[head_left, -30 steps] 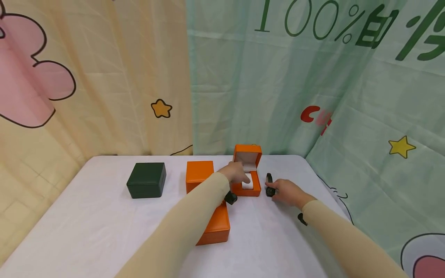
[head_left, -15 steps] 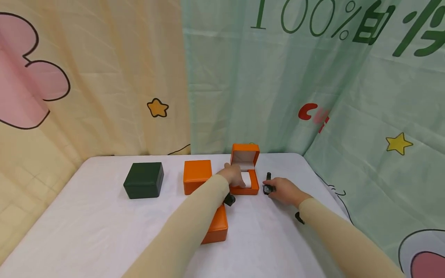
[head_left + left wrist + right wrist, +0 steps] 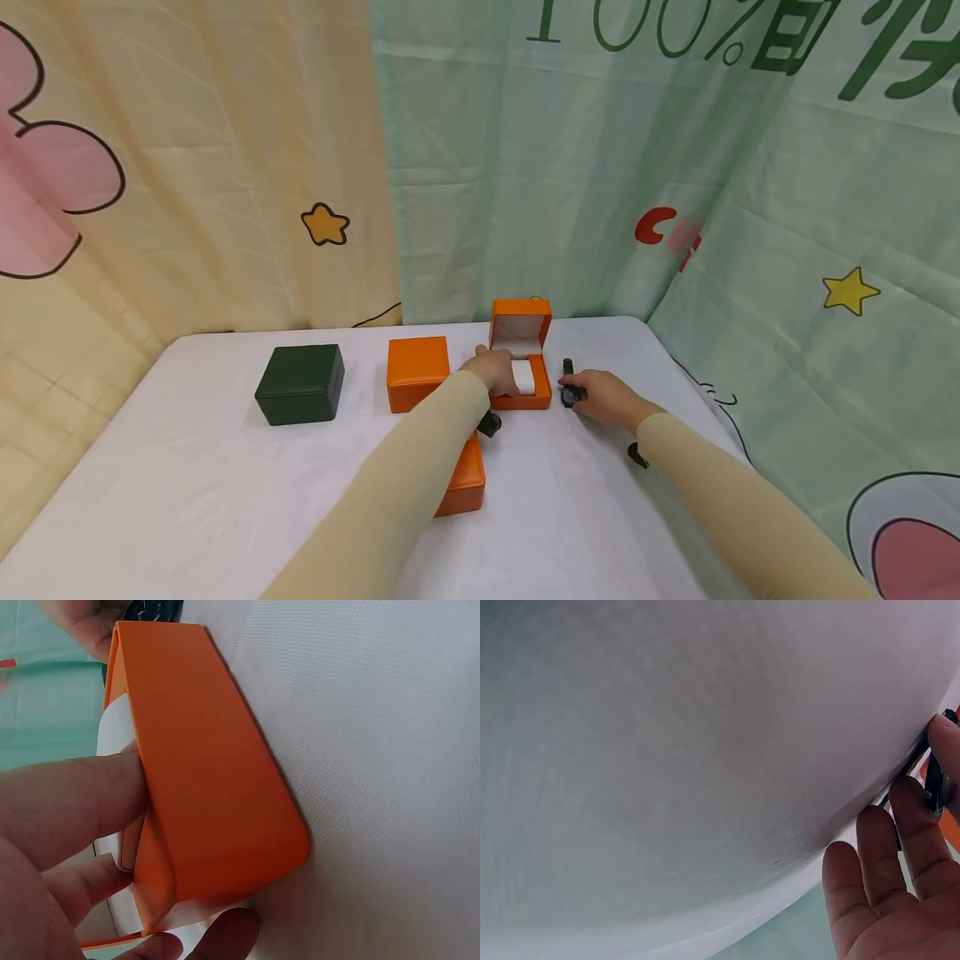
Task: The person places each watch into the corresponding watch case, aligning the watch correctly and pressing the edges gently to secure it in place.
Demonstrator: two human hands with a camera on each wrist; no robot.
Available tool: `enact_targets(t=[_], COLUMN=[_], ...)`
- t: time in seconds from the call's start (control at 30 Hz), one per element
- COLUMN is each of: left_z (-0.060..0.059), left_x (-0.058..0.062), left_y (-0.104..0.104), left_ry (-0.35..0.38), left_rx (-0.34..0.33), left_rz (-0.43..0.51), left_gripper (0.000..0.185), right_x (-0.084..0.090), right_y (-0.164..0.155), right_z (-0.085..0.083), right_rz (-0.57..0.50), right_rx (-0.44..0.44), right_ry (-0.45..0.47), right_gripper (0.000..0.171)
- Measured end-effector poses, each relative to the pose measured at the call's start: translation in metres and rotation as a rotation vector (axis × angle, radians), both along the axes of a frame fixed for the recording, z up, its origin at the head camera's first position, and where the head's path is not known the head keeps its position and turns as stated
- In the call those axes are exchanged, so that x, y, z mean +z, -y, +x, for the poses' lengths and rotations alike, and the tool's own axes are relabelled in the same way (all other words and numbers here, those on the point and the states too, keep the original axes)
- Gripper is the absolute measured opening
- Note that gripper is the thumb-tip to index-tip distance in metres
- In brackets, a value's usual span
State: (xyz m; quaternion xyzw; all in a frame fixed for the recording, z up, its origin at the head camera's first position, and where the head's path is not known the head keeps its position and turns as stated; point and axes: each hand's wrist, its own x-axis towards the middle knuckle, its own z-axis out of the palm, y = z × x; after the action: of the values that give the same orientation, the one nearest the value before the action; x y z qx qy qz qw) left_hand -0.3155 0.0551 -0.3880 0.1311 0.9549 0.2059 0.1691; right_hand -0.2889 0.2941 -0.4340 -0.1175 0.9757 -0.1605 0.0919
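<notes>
An orange watch box (image 3: 534,402) stands with its lid up near the back of the table, a white cushion (image 3: 522,377) inside it. My left hand (image 3: 487,372) grips the box at its left side. In the left wrist view, some of its fingers (image 3: 82,791) reach inside beside the cushion, while other fingertips lie against the outside of the box corner. Just right of the box, my right hand (image 3: 609,397) pinches a black wristwatch (image 3: 570,396). Thumb and index finger hold it at the table surface in the right wrist view; the other fingers (image 3: 881,855) are extended.
A closed orange box (image 3: 416,367) stands left of the open one. Another orange box (image 3: 465,483) sits nearer, partly hidden by my left sleeve. Farther left is a closed dark green box (image 3: 302,383). Printed curtains (image 3: 525,167) hang behind the white-covered table (image 3: 187,483).
My left hand has shifted lower and left, its fingers drawn back from over the cushion to the box's left side. The right hand stays at the watch. The head view has shifted slightly.
</notes>
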Motion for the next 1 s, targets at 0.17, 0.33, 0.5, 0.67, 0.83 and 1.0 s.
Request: enact_targets(t=[0.17,0.33,0.5,0.67,0.83,1.0], left_z=[-0.0001,0.0003,0.0009,0.0070,0.0093,0.0065], left_x=[-0.0024,-0.0036,-0.0042,-0.0012,-0.0016,-0.0046], left_y=[-0.0006,-0.0004,-0.0005,-0.0001,-0.0009,-0.0033], left_ry=[-0.038,-0.057,-0.062,-0.110,-0.146,-0.169], left_rx=[-0.002,0.001,0.015,0.020,0.028,0.026], left_rz=[-0.014,-0.003,-0.005,-0.014,-0.029,-0.041], left_gripper=[0.056,0.053,0.053,0.050,0.048,0.054], right_x=[0.0001,0.0001,-0.0001,-0.0005,0.0003,0.0006], right_y=[0.0017,0.0027,0.0025,0.0025,0.0030,0.0035], right_z=[-0.0005,-0.0009,-0.0011,-0.0002,0.0015,0.0015], right_rz=[-0.002,-0.007,-0.020,-0.032,-0.041,-0.040], right_rx=[-0.016,-0.023,-0.018,-0.020,-0.015,-0.025], right_ry=[0.013,0.021,0.021,0.020,0.010,0.017], right_gripper=[0.055,0.054,0.053,0.053,0.052,0.053])
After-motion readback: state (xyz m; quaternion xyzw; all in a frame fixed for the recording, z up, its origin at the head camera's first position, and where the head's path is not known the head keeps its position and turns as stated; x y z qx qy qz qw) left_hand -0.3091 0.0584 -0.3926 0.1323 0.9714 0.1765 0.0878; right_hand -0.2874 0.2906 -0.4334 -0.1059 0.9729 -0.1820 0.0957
